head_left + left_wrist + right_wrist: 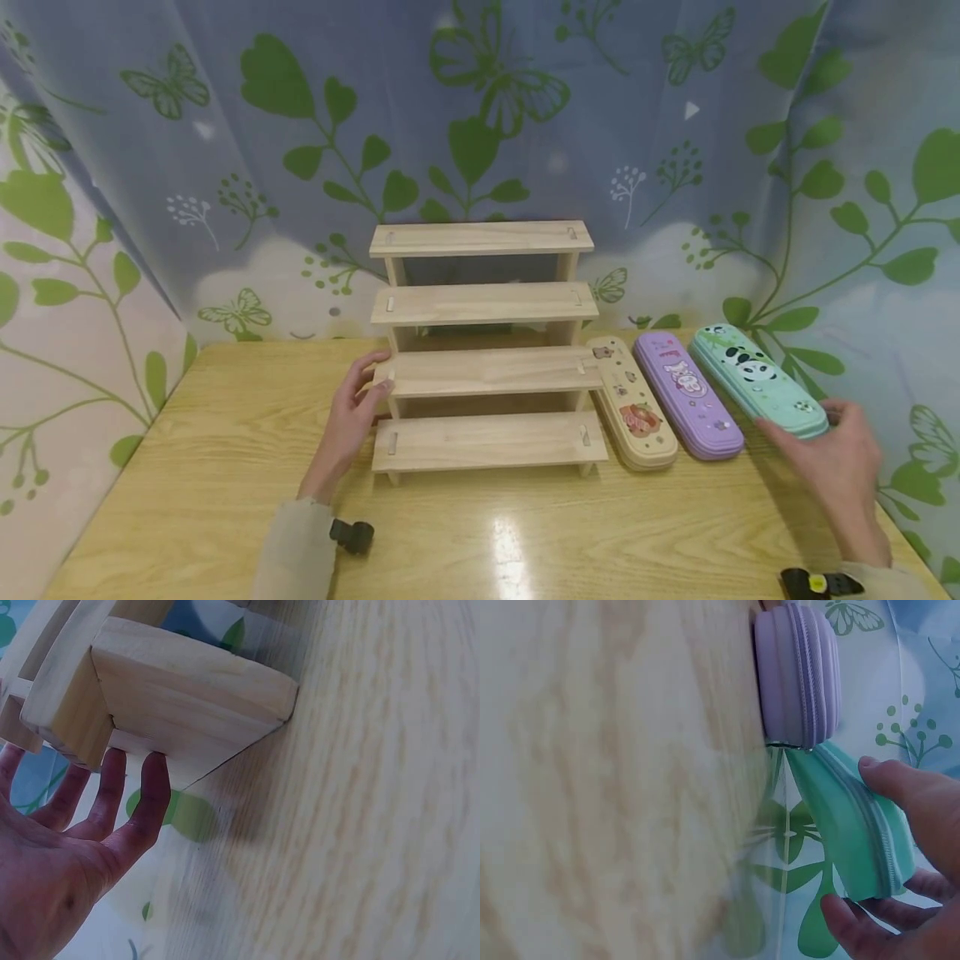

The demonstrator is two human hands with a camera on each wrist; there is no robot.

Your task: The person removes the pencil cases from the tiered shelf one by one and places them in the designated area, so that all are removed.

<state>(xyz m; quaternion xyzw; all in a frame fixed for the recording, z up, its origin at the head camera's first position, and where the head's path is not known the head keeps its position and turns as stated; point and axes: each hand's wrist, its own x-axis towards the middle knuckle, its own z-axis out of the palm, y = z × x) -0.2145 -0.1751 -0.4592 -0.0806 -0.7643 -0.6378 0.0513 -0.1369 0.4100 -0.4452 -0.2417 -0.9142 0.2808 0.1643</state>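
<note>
In the head view, a pale wooden step shelf [480, 371] with several tiers stands mid-table. My left hand [358, 404] holds the left end of its second tier from the bottom, thumb near the front edge. Fingertips touch the wood beside the side panel [187, 697] in the left wrist view. At the right, my right hand [843, 462] grips the near end of a mint-green panda pencil case [757, 379]. That end is raised off the table in the right wrist view. A purple pencil case [688, 396] and a cream one [633, 408] lie between it and the shelf.
The wooden table [232, 450] carries everything. Behind it and along both sides hangs a curtain [480, 158] printed with leaves and butterflies. The cream case lies close against the shelf's right side.
</note>
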